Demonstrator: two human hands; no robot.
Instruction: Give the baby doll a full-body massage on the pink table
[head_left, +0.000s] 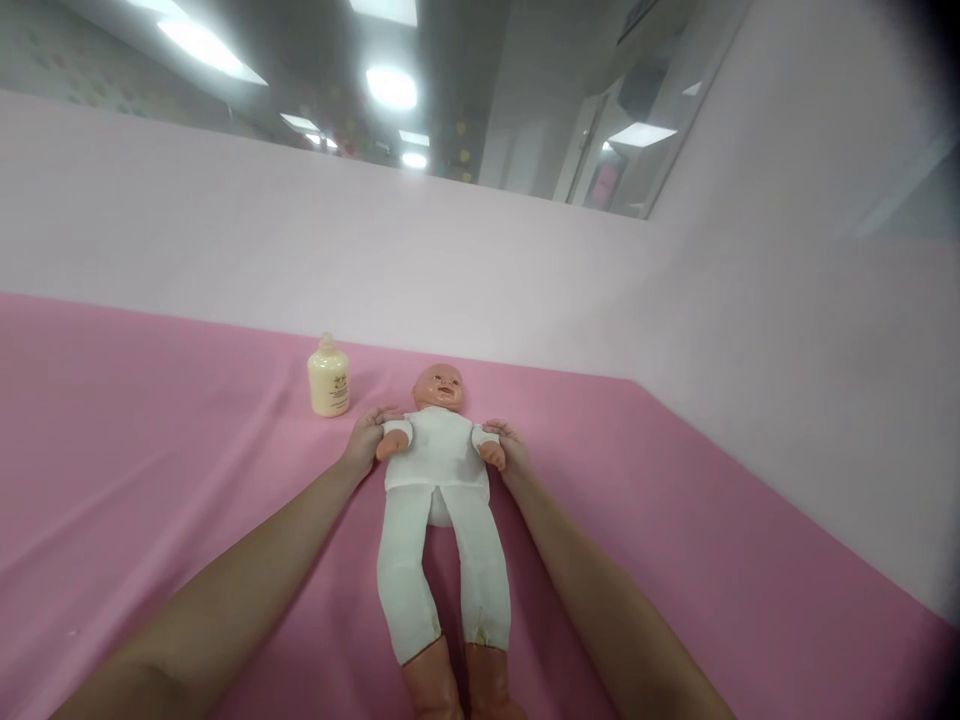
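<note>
A baby doll (pixel 439 455) in white clothes lies on its back on the pink surface (pixel 150 480), with its head far from the person and its bare feet close. The left hand (pixel 366 437) is wrapped around one small doll arm. The right hand (pixel 508 446) is wrapped around the other doll arm. A cream bottle (pixel 328 377) stands upright near the left hand, beside the doll's head. A pale pink wall (pixel 300 240) stands behind.
</note>
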